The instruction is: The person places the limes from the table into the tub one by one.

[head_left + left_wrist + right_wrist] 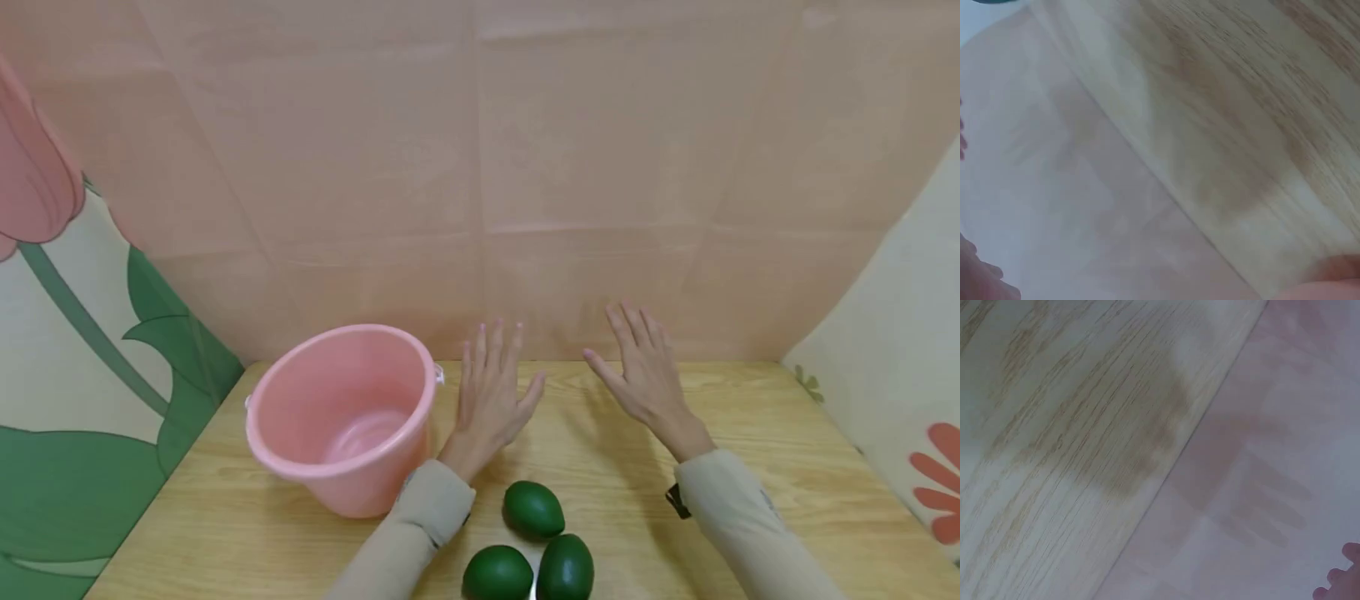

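Observation:
My left hand (491,396) is raised over the table just right of a pink bucket (300,462), fingers straight and thumb spread, holding nothing. To its right, my right hand (647,379) hovers with spread, straight fingers, also without anything in it. Below and between the forearms lie several dark green fruits, smooth and avocado-like: one green fruit (533,509) sits farther back, with a second (498,573) and a third (566,568) nearer me. In the right wrist view only some fingertips (1338,575) show at the lower right corner.
The bucket's inside shows only its bare pink bottom, and its handle joint (438,374) sticks out at the right rim. A wood-grain table (750,433) meets a pinkish backdrop (480,167) behind. Patterned side panels (900,333) with flowers stand at both sides.

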Demonstrator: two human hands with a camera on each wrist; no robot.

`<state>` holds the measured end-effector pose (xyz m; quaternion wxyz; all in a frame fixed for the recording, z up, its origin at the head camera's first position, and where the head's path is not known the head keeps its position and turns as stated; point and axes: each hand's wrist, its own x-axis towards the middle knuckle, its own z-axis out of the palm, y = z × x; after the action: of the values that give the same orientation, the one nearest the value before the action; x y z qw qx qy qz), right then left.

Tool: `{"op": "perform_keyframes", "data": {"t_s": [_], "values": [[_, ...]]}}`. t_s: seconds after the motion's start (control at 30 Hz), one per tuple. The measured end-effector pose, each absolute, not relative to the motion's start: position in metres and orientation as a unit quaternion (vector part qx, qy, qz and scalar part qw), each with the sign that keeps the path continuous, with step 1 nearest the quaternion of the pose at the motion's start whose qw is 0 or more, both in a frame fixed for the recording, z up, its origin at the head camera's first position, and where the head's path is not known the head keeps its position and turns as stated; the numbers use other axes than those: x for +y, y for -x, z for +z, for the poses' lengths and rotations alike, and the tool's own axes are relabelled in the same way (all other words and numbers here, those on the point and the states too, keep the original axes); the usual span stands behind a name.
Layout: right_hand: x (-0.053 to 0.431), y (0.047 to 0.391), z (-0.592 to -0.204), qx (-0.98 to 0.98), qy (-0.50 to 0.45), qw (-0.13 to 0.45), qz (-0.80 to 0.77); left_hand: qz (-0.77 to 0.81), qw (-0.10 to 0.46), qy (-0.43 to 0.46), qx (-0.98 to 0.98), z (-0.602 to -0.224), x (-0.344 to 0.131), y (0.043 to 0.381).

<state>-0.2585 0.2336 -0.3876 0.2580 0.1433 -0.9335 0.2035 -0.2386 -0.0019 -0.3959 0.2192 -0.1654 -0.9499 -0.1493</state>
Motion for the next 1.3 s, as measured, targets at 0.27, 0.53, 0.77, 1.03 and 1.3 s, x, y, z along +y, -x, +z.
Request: {"op": "perform_keyframes", "data": {"t_s": [0.27, 0.53, 0.77, 1.03, 1.3], "values": [[0.230, 0.255, -0.382, -0.927, -0.152, 0.270, 0.213, -0.159, 0.237, 0.201, -0.937, -0.383, 0.002, 0.224], [0.224, 0.249, -0.379, -0.920, -0.165, 0.283, 0.215, -0.156, 0.258, 0.221, -0.928, -0.371, 0.004, 0.212], [0.219, 0.246, -0.376, -0.917, -0.176, 0.290, 0.208, -0.152, 0.291, 0.235, -0.915, -0.364, 0.004, 0.206], [0.210, 0.241, -0.373, -0.911, -0.191, 0.303, 0.204, -0.126, 0.303, 0.234, -0.915, -0.354, -0.002, 0.196], [0.204, 0.237, -0.369, -0.903, -0.206, 0.310, 0.216, -0.164, 0.307, 0.245, -0.905, -0.340, -0.010, 0.182]]}}
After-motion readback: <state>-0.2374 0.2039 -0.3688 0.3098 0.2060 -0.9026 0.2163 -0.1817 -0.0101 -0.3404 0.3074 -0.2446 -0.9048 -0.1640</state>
